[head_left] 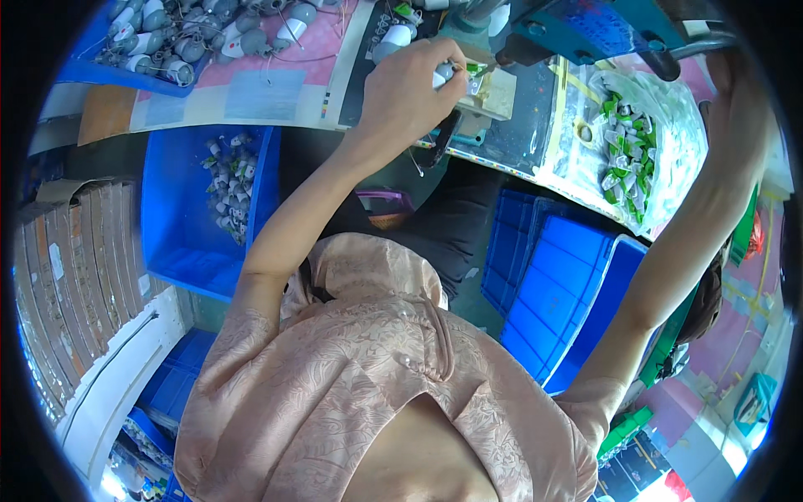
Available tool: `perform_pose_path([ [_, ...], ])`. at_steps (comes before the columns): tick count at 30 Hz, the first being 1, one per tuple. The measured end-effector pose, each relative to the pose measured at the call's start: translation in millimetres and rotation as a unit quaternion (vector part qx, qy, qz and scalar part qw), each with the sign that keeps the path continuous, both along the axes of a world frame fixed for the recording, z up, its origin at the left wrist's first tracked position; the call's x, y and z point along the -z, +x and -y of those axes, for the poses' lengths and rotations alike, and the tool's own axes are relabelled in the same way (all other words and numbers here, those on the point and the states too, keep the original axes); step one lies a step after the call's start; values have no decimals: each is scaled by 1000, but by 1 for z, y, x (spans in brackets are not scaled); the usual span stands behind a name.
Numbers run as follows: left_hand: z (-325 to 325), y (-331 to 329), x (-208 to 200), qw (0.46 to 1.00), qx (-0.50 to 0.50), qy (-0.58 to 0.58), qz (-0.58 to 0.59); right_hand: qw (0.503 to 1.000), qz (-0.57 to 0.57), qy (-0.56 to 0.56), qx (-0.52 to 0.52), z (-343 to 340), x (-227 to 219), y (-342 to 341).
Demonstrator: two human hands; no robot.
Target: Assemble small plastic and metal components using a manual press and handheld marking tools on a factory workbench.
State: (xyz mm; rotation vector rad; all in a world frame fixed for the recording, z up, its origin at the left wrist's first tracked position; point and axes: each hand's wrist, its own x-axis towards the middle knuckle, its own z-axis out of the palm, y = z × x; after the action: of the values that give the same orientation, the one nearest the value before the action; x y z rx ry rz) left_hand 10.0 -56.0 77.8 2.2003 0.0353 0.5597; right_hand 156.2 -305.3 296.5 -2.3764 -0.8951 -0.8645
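My left hand [411, 90] pinches a small grey-and-white rounded piece [443, 75] at the base of a blue bench press [577, 32]. Beside the fingertips sits a pale block fixture [499, 94], with a bit of green at its near end. My right arm reaches far up to the right. There my right hand [729, 79], dim at the picture's rim, closes round the end of the press's metal lever [707, 42]; its fingers are partly hidden. Another grey-and-white piece [396, 38] lies just behind my left hand.
A blue tray [180, 84] heaped with grey-and-white wired pieces stands at the far left. Small green-and-grey parts [627, 155] lie on clear plastic to the right. Below the table edge are a blue bin [188, 259] with more pieces, blue crates [556, 293] and stacked cardboard [79, 284].
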Motion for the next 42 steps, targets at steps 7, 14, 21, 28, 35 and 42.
perform_pose_path([
  [7, 1, -10, -11, 978, 159, -134, -9, 888, -280, 342, -127, -12, 70, 32],
  [14, -98, -2, 5, 986, -86, 140, 38, 884, -392, 253, 45, -10, 141, -82],
  [21, -107, 106, 21, 937, 37, 329, 111, 957, -238, 134, 94, 4, 211, -103],
  [28, -129, 134, 15, 974, 61, -220, 3, 921, -41, -163, 351, 111, 208, -85],
  [35, -163, 70, -33, 581, 416, -699, 27, 936, -28, -166, 310, 152, 261, -83],
  [42, -51, 2, -25, 813, 256, -495, -169, 904, 27, -166, 392, 138, 266, -87],
])
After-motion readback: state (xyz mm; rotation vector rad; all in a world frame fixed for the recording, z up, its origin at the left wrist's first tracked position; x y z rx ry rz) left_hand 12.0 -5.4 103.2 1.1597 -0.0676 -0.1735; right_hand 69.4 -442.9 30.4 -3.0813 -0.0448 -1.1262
